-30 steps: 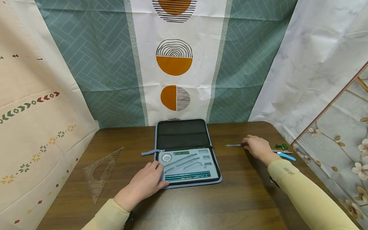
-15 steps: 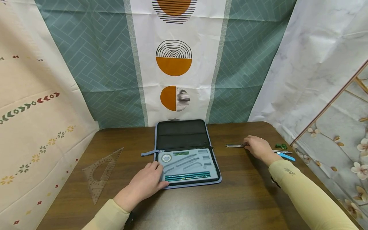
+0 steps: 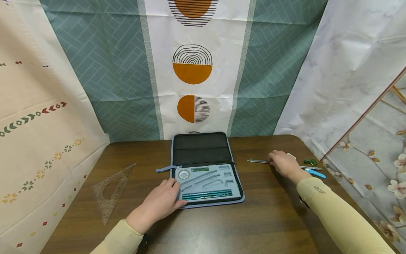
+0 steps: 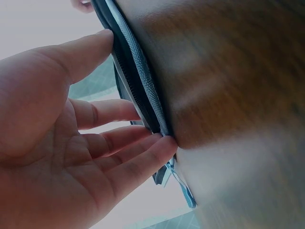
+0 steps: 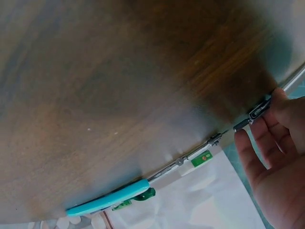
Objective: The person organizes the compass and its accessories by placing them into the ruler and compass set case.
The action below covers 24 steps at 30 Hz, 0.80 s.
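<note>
A zip case lies unfolded on the table, its grey tray facing up. Dark green pencils, a round white dial-like piece and a small green box sit in the tray; several shaped slots are bare. My left hand rests on the case's left front corner, thumb and fingers touching the edge. Off to the right, my right hand pinches a silver drawing compass by its dark hinge end, low at the table. Its legs point left.
Right of the right hand lie a second metal compass-like tool, a blue-handled tool, a green item and a white block with green label. A clear set square lies left. Patterned cloths surround the table.
The right hand shifts only slightly, and the compass tip edges a little left. Part of the white block now shows behind that hand. The left hand stays put on the case.
</note>
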Tool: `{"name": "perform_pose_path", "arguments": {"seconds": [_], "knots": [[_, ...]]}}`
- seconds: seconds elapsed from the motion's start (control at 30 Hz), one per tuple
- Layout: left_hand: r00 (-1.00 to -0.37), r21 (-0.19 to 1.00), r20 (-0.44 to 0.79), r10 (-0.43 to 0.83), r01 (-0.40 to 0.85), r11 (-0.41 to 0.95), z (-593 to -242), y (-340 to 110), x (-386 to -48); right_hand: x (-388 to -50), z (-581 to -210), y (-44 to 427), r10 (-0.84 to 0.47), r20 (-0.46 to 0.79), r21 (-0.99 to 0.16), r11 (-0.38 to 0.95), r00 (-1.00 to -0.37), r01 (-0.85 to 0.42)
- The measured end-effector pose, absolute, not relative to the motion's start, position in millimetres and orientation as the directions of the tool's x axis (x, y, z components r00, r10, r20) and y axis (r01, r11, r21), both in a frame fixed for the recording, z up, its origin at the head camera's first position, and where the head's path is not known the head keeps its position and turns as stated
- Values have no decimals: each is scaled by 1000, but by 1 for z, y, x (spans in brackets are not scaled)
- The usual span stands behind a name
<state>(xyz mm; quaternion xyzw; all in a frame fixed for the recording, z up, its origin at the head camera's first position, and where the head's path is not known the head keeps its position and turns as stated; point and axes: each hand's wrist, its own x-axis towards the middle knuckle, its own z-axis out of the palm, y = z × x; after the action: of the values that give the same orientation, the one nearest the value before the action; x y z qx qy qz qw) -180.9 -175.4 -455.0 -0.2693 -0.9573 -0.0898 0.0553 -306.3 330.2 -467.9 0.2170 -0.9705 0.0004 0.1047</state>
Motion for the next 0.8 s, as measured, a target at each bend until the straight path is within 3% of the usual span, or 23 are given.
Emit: {"name": "perform_pose_path", "arguments": {"seconds": [0.8], "knots": [[-850, 139, 154, 504, 524, 840, -453, -175, -180, -301, -467, 316, -446, 286, 24, 888, -848, -459]]}}
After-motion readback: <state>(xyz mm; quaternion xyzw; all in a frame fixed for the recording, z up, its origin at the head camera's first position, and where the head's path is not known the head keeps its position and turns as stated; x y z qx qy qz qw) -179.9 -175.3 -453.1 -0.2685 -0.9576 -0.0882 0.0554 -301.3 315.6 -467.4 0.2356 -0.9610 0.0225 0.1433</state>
